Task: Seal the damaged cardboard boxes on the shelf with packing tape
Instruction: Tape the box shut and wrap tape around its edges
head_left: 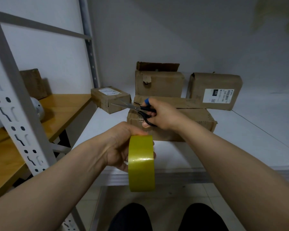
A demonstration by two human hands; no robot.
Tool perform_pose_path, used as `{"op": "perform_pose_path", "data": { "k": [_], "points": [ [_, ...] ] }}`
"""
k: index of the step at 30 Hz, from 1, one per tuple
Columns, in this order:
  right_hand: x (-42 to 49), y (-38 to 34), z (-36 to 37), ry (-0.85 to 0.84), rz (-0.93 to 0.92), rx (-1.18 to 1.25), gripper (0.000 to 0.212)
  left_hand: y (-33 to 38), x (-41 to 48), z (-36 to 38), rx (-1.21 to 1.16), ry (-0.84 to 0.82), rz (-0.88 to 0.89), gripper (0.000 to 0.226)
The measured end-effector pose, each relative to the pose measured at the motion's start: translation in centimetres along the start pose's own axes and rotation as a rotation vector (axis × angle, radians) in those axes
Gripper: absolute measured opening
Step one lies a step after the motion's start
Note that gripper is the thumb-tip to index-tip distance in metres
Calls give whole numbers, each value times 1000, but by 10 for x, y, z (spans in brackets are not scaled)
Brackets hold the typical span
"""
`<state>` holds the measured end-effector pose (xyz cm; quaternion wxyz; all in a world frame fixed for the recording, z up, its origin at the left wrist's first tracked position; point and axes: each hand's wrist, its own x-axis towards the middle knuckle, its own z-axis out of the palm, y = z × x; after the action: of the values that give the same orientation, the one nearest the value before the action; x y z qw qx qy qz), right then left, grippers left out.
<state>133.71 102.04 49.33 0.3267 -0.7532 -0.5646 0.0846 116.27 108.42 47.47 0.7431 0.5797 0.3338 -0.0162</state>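
Tape roll (141, 162) gripped in curled left hand (118, 147), right hand (160, 114) fingers through scissors (137, 109), blades parted above front box (182, 124).

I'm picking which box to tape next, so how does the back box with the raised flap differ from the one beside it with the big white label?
The flap box has a top flap standing up; the labelled box looks closed. The flap box has a torn hole in its front; the labelled box shows none. Only the labelled box, not the flap box, carries a label. Both are brown cardboard on the white shelf.
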Motion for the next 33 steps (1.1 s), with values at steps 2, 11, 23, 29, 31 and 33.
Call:
{"op": "perform_pose_path", "data": {
  "k": [2, 11, 23, 29, 31, 33],
  "points": [
    [3, 1, 1, 3, -2, -5, 61, -3, 1, 1, -35, -1, -24, 38],
    [5, 6, -1, -15, -32, 44, 61, -6, 3, 6, -52, 45, -56, 28],
    [-1, 11, -9, 79, 19, 446, 54, -11, 14, 6, 16, 62, -73, 44],
    [-35, 11, -51, -131, -2, 657, 34, -11, 14, 7, 21, 88, -58, 37],
    [-48, 28, -73, -366, 30, 651, 43, -11, 14, 5, 12, 83, -60, 39],
    [-60, 48, -90, -554, 66, 610, 60, -12, 15, 4, 13, 81, -65, 40]
  ]
}}
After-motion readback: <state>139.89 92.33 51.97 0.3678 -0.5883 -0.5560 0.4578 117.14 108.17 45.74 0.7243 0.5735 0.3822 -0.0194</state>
